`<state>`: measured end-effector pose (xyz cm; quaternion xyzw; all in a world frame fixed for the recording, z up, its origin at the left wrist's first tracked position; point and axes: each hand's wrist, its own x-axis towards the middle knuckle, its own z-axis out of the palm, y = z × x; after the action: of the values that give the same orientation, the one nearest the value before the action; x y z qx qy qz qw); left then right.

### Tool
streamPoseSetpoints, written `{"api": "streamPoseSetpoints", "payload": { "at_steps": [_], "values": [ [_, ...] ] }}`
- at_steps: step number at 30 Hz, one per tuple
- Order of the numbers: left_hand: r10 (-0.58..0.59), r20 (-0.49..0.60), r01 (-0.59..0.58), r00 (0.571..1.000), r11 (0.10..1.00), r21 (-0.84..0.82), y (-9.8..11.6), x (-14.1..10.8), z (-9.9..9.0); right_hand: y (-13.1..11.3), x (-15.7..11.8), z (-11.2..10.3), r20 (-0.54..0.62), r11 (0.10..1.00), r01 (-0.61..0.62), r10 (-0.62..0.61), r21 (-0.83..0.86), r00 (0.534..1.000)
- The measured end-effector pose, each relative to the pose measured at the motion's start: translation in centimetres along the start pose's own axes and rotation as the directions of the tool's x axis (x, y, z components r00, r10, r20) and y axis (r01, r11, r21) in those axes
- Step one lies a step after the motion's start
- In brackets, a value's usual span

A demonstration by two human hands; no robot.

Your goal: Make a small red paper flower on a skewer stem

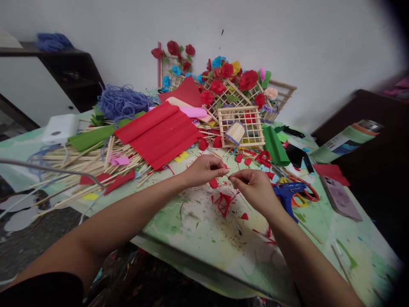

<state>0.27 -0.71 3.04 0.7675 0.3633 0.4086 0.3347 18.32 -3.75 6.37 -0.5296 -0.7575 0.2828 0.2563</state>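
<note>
My left hand [206, 171] is closed in a pinch above the middle of the table, with a bit of red paper showing at its fingertips. Close beside it, my right hand [254, 189] pinches too; what lies between its fingers is too small to make out. A thin dark line, like wire, runs down below the right fingers. Red paper petals [239, 157] lie just beyond my hands. Under them is a tangle of red paper scraps [223, 204]. A blue glue gun [289, 194] lies right of my right wrist, beside orange-handled scissors [311, 194].
Red crepe paper [159, 132] covers part of a pile of thin wooden sticks [79, 164] at left. Behind stand stick lattices [241, 128] with paper flowers [248, 80]. Blue cord [123, 102], a bottle [347, 140] and a phone [340, 198] lie around the table [198, 251].
</note>
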Motion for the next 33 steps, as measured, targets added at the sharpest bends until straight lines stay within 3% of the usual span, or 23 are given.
{"api": "streamPoseSetpoints", "payload": {
  "at_steps": [7, 16, 23, 33],
  "values": [
    [-0.005, -0.035, 0.007, 0.999, 0.998, 0.058, 0.03, -0.19, 0.12, 0.11, -0.08, 0.5, -0.006, 0.997, 0.045, -0.045, -0.057, 0.999],
    [-0.003, 0.003, 0.003, 1.0, 1.0, -0.031, 0.18, -0.36, 0.25, 0.13, -0.15, 0.85, 0.016, 0.987, 0.081, -0.079, -0.137, 0.997],
    [-0.012, 0.013, 0.014, 1.0, 0.99, -0.143, 0.02, -0.41, 0.41, -0.05, -0.19, 0.7, 0.021, 0.998, 0.025, -0.024, -0.051, 0.999],
    [-0.026, -0.033, 0.023, 0.999, 0.997, -0.067, -0.07, -0.3, 0.13, -0.45, -0.27, 0.58, 0.022, 0.999, -0.024, 0.023, 0.039, 0.999]
  ]
}}
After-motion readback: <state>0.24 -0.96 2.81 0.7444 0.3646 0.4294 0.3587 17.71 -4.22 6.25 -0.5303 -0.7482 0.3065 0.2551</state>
